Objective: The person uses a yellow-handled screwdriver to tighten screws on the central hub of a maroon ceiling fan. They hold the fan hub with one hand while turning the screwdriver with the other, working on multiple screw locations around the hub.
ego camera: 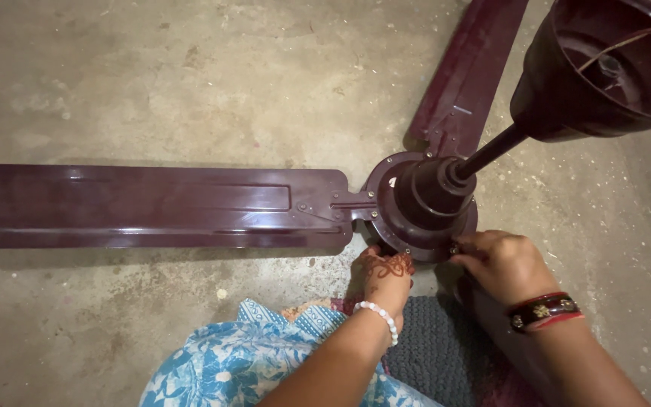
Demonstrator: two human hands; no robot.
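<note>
A glossy maroon ceiling fan [416, 203] lies on the rough concrete floor [152, 90], its round motor hub at the frame centre. The left hand [386, 275] presses curled fingers under the hub's lower rim. The right hand [502, 264] pinches a small screw [453, 247] there.

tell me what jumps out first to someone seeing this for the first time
A dark maroon ceiling fan lies on the concrete floor, one long blade stretching left. At the motor hub's near edge, the left hand and right hand both touch its rim. The cup-shaped canopy looms at top right.
</note>
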